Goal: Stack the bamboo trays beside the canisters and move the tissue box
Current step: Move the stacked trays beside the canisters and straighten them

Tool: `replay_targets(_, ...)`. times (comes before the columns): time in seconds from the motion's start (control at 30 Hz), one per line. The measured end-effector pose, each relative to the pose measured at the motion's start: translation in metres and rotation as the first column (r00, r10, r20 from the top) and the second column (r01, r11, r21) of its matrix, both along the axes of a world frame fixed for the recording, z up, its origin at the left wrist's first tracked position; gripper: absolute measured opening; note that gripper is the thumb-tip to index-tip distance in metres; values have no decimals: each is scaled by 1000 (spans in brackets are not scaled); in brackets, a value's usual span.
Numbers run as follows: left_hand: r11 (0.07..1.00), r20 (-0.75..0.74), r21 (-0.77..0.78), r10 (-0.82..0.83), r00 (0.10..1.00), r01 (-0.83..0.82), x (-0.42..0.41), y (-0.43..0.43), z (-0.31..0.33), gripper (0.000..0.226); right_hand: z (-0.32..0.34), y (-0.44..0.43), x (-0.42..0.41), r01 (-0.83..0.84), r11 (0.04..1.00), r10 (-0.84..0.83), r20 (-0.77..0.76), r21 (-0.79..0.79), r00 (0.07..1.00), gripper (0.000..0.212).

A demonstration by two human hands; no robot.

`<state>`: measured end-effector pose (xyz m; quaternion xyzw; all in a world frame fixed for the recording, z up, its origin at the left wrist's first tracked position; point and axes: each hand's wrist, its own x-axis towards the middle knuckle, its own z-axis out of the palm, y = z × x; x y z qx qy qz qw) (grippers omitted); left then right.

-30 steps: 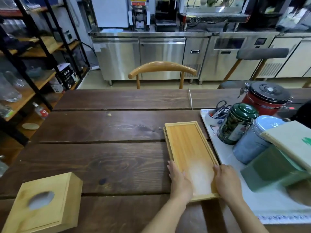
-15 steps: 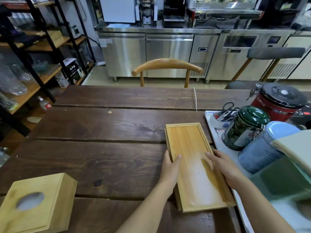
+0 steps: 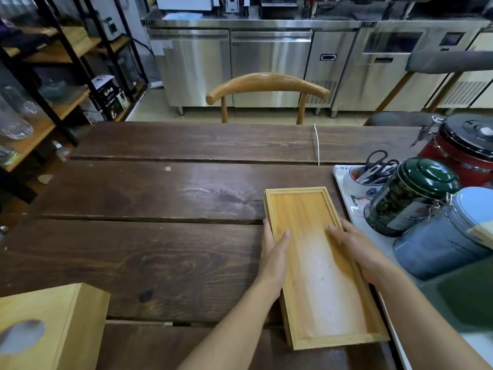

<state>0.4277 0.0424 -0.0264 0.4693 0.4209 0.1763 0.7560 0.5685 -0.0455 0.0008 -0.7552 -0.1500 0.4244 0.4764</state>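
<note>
A stack of bamboo trays point(image 3: 317, 268) lies lengthwise on the dark wooden table point(image 3: 160, 236), just left of the canisters; an edge of a lower tray shows along its left side. My left hand point(image 3: 274, 252) presses the stack's left rim, thumb over the edge. My right hand point(image 3: 357, 249) grips the right rim, fingers reaching inside. Standing on a white mat point(image 3: 373, 236) are a green canister point(image 3: 410, 196), a blue-grey canister point(image 3: 442, 239) and a red canister point(image 3: 466, 148). The wooden tissue box point(image 3: 50, 327) sits at the near left corner.
A cup holding scissors point(image 3: 370, 172) stands behind the green canister. A dark green box point(image 3: 469, 292) lies at the near right. A wooden chair point(image 3: 266, 89) faces the table's far side, a white cord point(image 3: 317, 142) lies across the far plank, and shelving point(image 3: 53, 76) stands left.
Both hands have slid forward from the stack's near end to its middle, along the side rims. The stack now lies closer to me in view; the camera tilted.
</note>
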Motion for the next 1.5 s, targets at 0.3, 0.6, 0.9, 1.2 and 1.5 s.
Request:
replay_targets(0.3, 994, -53, 105, 39, 998, -33, 10, 28, 2, 61, -4, 12, 13, -10, 1000, 8, 107, 18, 994, 36)
replay_targets(0.6, 997, 27, 55, 47, 999, -49, 24, 42, 7, 55, -8, 15, 19, -18, 998, 15, 58, 53, 998, 43)
replay_targets(0.9, 999, 70, 17, 49, 996, -50, 19, 32, 9, 60, -5, 9, 18, -45, 996, 42, 40, 81, 998, 47)
replay_targets(1.2, 998, 41, 1, 62, 997, -63, 12, 20, 5, 57, -4, 7, 15, -19, 997, 17, 29, 78, 999, 35)
replay_targets(1.5, 999, 28, 28, 42, 999, -43, 18, 5, 4, 56, 3, -5, 19, 8, 999, -10, 31, 42, 999, 33)
